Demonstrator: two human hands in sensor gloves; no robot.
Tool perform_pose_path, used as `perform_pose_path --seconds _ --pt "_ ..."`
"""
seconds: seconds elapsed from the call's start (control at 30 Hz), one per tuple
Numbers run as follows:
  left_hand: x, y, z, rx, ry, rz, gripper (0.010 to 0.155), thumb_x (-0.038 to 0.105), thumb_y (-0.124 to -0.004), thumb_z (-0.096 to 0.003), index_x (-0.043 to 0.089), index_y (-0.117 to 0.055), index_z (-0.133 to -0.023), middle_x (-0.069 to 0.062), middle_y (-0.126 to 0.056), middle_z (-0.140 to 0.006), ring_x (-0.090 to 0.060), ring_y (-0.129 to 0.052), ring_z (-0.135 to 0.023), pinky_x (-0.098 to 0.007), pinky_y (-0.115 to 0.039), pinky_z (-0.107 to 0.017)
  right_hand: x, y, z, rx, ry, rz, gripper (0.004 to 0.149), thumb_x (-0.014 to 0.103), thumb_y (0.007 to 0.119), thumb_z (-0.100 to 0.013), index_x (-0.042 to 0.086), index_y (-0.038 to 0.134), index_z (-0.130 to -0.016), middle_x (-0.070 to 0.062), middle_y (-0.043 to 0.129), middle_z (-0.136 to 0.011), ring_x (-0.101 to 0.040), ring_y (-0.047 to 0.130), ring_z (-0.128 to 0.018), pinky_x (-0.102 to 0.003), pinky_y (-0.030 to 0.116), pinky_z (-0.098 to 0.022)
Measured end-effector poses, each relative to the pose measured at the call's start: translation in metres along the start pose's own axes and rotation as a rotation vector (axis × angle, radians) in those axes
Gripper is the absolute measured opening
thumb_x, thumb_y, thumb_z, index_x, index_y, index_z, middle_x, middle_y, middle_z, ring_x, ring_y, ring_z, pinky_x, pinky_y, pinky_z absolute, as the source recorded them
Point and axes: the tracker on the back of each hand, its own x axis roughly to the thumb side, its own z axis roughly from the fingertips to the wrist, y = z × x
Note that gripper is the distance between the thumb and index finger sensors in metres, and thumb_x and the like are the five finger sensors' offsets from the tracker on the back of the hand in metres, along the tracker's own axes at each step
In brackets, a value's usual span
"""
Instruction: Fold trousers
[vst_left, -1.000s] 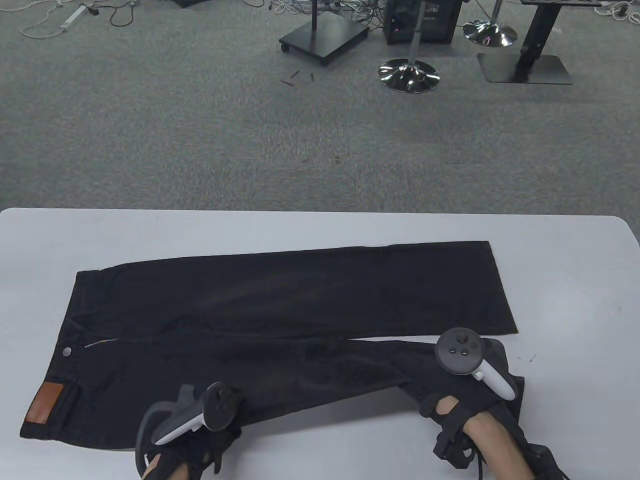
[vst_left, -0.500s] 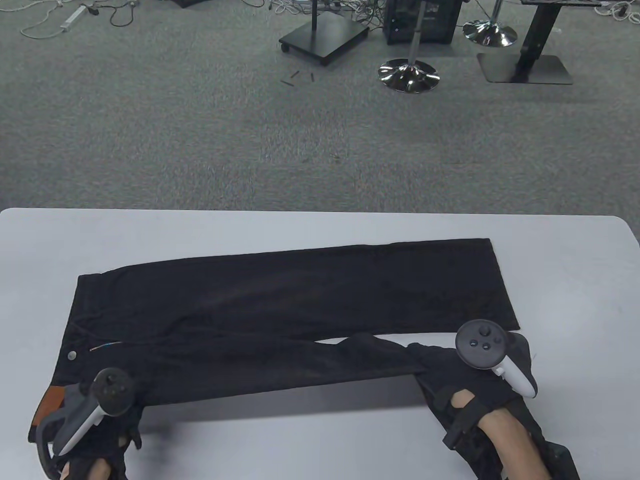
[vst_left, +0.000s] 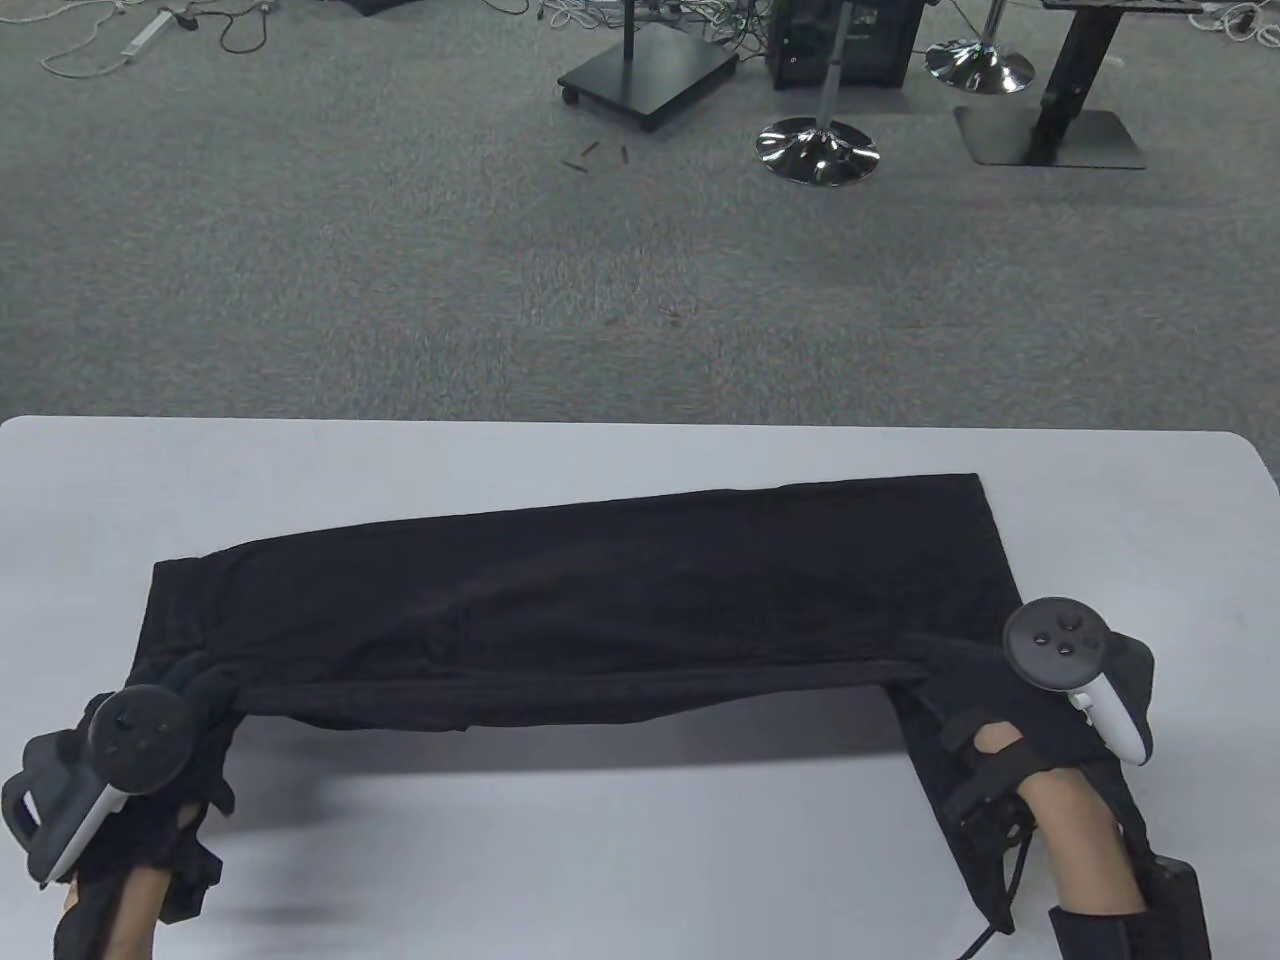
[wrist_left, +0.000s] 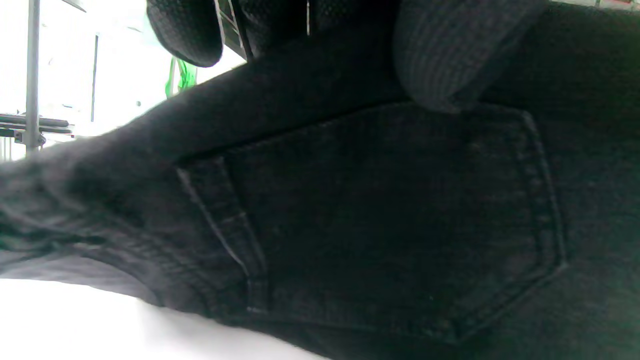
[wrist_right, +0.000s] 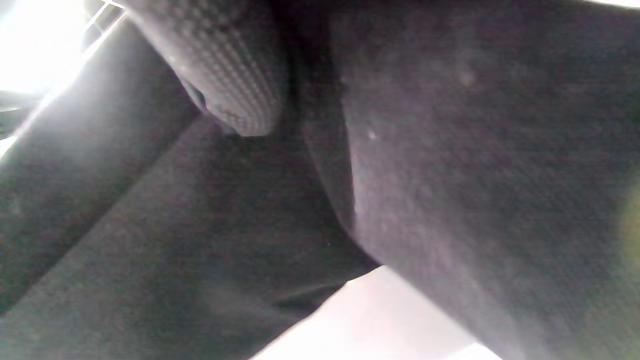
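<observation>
Two gloved hands hold a pair of black trousers (vst_left: 620, 590) that lie lengthwise across the near half of the white table (vst_left: 640, 860), waist to the left and hems to the right. The far leg rests flat on the tabletop, its hem cut square near the right side. The near leg is lifted clear of the surface as a long, slightly sagging band strung between the hands, and it throws a soft shadow on the table beneath it. At the right end the loose hem of this leg hangs down past the wrist toward the near edge.

The left hand (vst_left: 150, 760) grips the bunched waist at the near left corner, fingers curled round the fabric; the left wrist view shows a gloved fingertip (wrist_left: 440, 65) pressed on the denim just above a stitched back pocket (wrist_left: 400, 225) and a belt loop. The right hand (vst_left: 1010, 720) grips the near leg close to its hem, and the right wrist view shows a gloved finger (wrist_right: 225, 75) wrapped over folded dark cloth. The fabric is a matte, finely woven black denim with tonal seams.
</observation>
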Motion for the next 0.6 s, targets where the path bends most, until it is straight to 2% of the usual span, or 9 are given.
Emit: perform_pose_path --seconds 0.1,0.2,0.3,0.37,0.47,0.6 --pt "-0.002 0.009 -0.007 0.013 0.004 0.021 0.049 0.050 -0.082 -0.0510 0.032 -0.086 -0.096 0.013 -0.083 -0.107 -0.021 -0.076 -0.111 -0.058 -0.059 -0.082 0.000 -0.015 -0.006 0.063 -0.021 -0.151 0.045 0.030 0.089 -0.051 0.017 0.082 -0.093 -0.013 0.089 -0.094 -0.041 0.078 -0.093 -0.066 0.054 -0.071" --pt "-0.006 0.021 -0.014 0.032 0.013 0.076 0.049 0.050 -0.082 -0.0513 0.032 -0.085 -0.097 0.013 -0.082 -0.108 -0.022 -0.075 -0.112 -0.058 -0.059 -0.082 -0.001 -0.036 -0.013 0.143 -0.041 -0.375 0.043 0.027 0.090 -0.052 0.013 0.083 -0.091 -0.014 0.093 -0.087 -0.042 0.084 -0.086 -0.065 0.057 -0.069" --pt "-0.003 0.037 -0.021 0.075 0.014 0.083 0.049 0.050 -0.081 -0.0519 0.033 -0.085 -0.097 0.013 -0.081 -0.109 -0.022 -0.074 -0.113 -0.058 -0.058 -0.082 0.008 -0.055 -0.019 0.242 -0.040 -0.488 0.042 0.026 0.089 -0.053 0.012 0.082 -0.092 -0.015 0.095 -0.080 -0.041 0.087 -0.080 -0.066 0.057 -0.069" --pt "0.003 0.043 -0.027 0.129 0.026 0.131 0.048 0.050 -0.081 -0.0531 0.033 -0.084 -0.098 0.013 -0.080 -0.110 -0.022 -0.073 -0.114 -0.058 -0.058 -0.083 0.019 -0.062 -0.026 0.212 -0.018 -0.486 0.042 0.025 0.087 -0.054 0.011 0.080 -0.093 -0.014 0.097 -0.072 -0.041 0.087 -0.080 -0.066 0.056 -0.069" --pt "0.016 0.040 -0.042 0.168 0.045 0.122 0.048 0.049 -0.080 -0.0541 0.033 -0.082 -0.100 0.013 -0.078 -0.111 -0.021 -0.071 -0.114 -0.058 -0.057 -0.083 0.032 -0.061 -0.036 0.029 0.057 -0.347 0.043 0.026 0.085 -0.054 0.014 0.078 -0.095 -0.014 0.096 -0.071 -0.041 0.085 -0.082 -0.066 0.055 -0.069" --pt "0.032 0.010 -0.066 0.119 0.082 0.049 0.048 0.049 -0.078 -0.0559 0.036 -0.078 -0.102 0.015 -0.074 -0.113 -0.020 -0.069 -0.115 -0.057 -0.058 -0.084 0.034 -0.034 -0.057 -0.112 0.132 -0.129 0.043 0.028 0.083 -0.055 0.019 0.076 -0.097 -0.012 0.093 -0.080 -0.042 0.081 -0.087 -0.066 0.052 -0.071"
